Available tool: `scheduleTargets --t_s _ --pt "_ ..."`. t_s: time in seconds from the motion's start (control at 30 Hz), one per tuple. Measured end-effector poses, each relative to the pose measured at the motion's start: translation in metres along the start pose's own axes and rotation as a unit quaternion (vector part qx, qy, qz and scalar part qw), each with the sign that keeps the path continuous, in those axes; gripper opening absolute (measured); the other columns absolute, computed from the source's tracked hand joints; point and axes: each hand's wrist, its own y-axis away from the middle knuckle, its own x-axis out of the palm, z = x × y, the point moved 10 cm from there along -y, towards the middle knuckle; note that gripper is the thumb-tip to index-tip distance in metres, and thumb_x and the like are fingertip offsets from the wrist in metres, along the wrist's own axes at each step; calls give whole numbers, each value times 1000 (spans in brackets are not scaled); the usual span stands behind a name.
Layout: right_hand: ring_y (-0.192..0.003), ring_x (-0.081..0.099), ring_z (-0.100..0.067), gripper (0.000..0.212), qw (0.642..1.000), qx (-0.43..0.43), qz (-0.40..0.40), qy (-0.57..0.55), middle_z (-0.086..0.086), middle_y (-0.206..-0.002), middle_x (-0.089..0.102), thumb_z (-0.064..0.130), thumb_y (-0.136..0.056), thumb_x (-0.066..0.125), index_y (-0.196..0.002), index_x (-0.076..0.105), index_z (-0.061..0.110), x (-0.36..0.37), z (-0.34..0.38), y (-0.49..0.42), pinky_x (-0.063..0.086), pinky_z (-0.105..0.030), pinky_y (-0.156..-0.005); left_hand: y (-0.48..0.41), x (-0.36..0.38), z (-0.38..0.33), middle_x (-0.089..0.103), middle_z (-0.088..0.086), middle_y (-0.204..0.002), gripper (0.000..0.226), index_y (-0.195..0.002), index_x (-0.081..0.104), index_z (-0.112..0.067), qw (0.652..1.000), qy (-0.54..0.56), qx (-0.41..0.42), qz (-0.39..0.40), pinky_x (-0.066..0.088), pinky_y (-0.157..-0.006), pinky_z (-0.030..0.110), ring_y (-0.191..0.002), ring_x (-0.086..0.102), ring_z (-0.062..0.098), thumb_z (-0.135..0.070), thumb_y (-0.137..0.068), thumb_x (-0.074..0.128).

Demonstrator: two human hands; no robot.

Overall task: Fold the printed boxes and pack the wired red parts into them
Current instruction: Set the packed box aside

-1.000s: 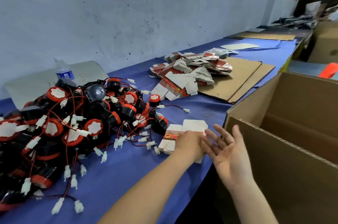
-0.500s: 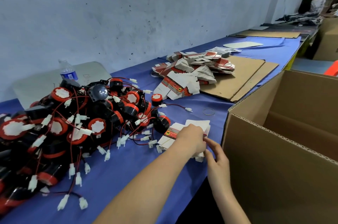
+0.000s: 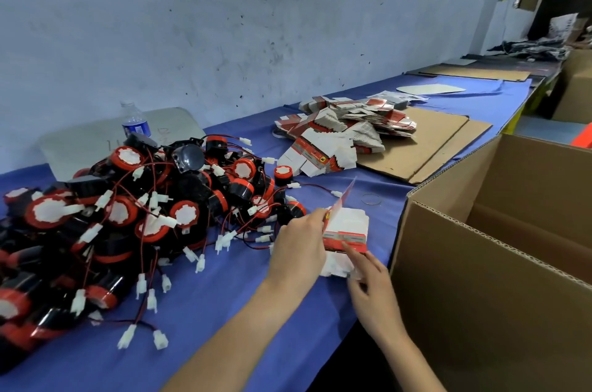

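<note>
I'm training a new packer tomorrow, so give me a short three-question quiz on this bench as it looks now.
1. Pick one: what does the left hand pinch, tilted up over the small stack? A a flat printed box; B a white plug; C a bottle.
2. True or false: the wired red parts lie heaped left of that stack.
3. Fill in: the far heap of flat boxes rests partly on sheets of ____.
Key: 1 A; 2 true; 3 cardboard.
</note>
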Motion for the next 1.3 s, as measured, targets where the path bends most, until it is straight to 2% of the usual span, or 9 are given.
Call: scheduleTargets --t_s 0.1,0.37,0.47,0.57,0.63,0.73,0.87,1.17,1.3 --pt "-145 3 -18 48 971 -39 35 232 11 -155 18 31 -95 44 -138 38 50 21 12 6 10 -36 -117 6 -15 2 69 14 -86 27 -116 62 -7 995 81 -20 -52 45 -70 42 -83 62 36 -4 -97 44" --pt "-145 7 -20 47 959 11 33 283 4 -151 23 37 -94 47 -139 39 48 16 22 8 7 -46 -118 -15 -53 53 69 4 -117 38 -128 62 -17 936 280 -186 -104 45 -100 33 -112 59 23 -4 -96 46" --pt "-136 37 -16 23 995 10 -86 -47 20 -124 53 19 -96 55 -116 66 23 -19 42 12 28 -42 -114 1 -64 69 70 -7 -114 39 -114 67 -32 893 390 -201 -100 52 -94 44 -110 64 15 -4 -96 47" --pt "-124 53 -11 46 834 94 -74 -539 11 -120 66 53 -91 41 -122 61 27 -16 57 25 38 -29 -108 37 -44 87 74 -7 -104 37 -116 66 -33 833 485 -255 -71 58 -74 31 -97 69 12 -6 -99 48" --pt "-118 59 -26 83 755 160 32 -635 -3 -122 67 78 -67 36 -129 56 26 12 76 32 45 -42 -102 62 -22 95 75 -1 -103 34 -118 66 -25 787 537 -301 -37 57 -66 25 -89 70 13 -4 -100 47" --pt "-94 70 -31 86 710 160 121 -675 -12 -108 71 80 -54 58 -114 68 20 31 108 43 60 -39 -65 93 0 101 75 7 -100 30 -110 69 -20 746 563 -354 3 56 -61 27 -83 72 17 -3 -98 47" --pt "-87 72 -28 84 669 99 179 -715 -13 -99 74 70 -20 85 -88 79 20 48 133 54 59 -35 -62 122 6 114 75 8 -96 25 -103 76 -24 735 545 -402 37 57 -62 33 -79 72 22 -14 -95 55" --pt "-82 62 -31 112 769 184 89 -606 -23 -110 62 62 -52 81 -145 35 19 84 99 46 53 -43 -67 132 5 90 75 -2 -99 46 -108 73 -19 745 567 -328 126 57 -77 29 -92 71 12 -46 -71 73" --pt "-74 72 -15 74 862 154 23 -482 8 -97 64 34 -64 77 -129 44 46 71 86 39 57 -26 -58 147 27 76 71 12 -112 72 -99 78 -17 599 706 -357 125 50 -93 55 -104 68 29 -47 -36 96"
